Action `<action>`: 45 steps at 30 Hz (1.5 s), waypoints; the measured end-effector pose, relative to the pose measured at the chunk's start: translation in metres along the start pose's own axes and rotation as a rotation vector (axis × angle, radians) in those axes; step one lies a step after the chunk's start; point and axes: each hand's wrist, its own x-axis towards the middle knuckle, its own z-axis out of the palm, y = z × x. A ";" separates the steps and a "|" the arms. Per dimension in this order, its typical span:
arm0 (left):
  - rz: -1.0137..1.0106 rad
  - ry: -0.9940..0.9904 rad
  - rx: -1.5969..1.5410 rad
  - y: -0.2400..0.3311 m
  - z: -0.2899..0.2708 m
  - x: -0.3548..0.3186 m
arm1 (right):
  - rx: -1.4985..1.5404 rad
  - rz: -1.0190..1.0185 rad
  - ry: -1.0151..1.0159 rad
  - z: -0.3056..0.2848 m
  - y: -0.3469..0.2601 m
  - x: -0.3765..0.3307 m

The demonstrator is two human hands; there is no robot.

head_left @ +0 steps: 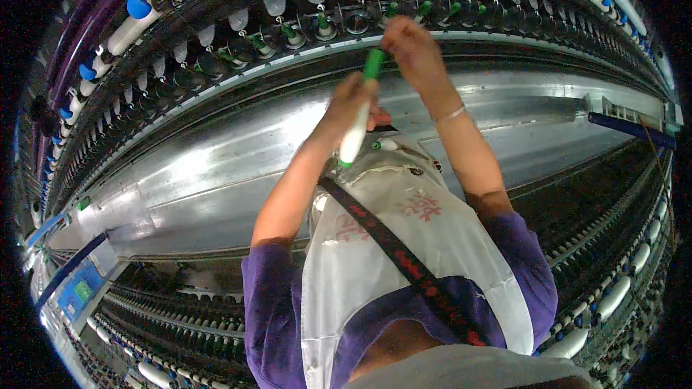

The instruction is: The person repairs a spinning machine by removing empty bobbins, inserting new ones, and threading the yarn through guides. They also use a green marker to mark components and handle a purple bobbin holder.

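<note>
My left hand [351, 104] is wrapped round a bobbin [352, 140] wound with white yarn on a green tube. The bobbin slants, its bare green end up and its white part down towards my apron. Just beyond that green end is my right hand [418, 54], fingers drawn together close to the row of spindles; anything in them is too small to see. A second white-wound bobbin [389, 145] with a green end rests at the top of my pale apron [404, 202]. Green tubes [324, 25] stand on the spindles in front of me.
A long spinning machine with a pale rail [288, 59] curves across the far side. White yarn packages with blue ends [133, 29] hang above it. Behind me is another machine row with white packages [615, 297]. A shiny metal floor [209, 173] lies between them.
</note>
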 end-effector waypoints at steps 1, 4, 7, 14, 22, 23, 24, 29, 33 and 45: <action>-0.029 0.009 0.182 -0.008 0.012 0.006 | 0.321 0.009 0.108 -0.017 0.005 0.016; 0.151 0.152 1.140 -0.043 -0.008 -0.011 | 0.653 0.111 0.070 -0.086 0.001 0.038; 0.096 0.155 1.326 -0.081 -0.083 -0.047 | 0.381 0.170 0.060 -0.127 0.001 0.014; 0.022 0.423 1.179 -0.102 -0.120 -0.049 | -0.229 0.167 0.343 -0.045 0.128 -0.007; -0.036 0.172 1.210 -0.087 -0.070 -0.038 | 0.274 -0.122 0.698 0.022 0.135 0.078; -0.015 0.175 1.201 -0.090 -0.073 -0.040 | 0.164 -0.011 0.684 0.019 0.126 0.066; -0.014 0.203 1.211 -0.093 -0.078 -0.044 | 0.074 0.028 0.620 0.016 0.117 0.046; -0.054 0.329 1.301 -0.102 -0.115 -0.065 | -0.526 0.646 -0.250 -0.036 0.079 -0.063; 0.035 0.312 1.319 -0.100 -0.122 -0.055 | -0.611 0.544 -0.297 -0.073 0.072 -0.069; 0.027 0.811 0.720 -0.132 -0.198 -0.066 | -0.968 -0.087 -0.201 -0.120 0.065 -0.027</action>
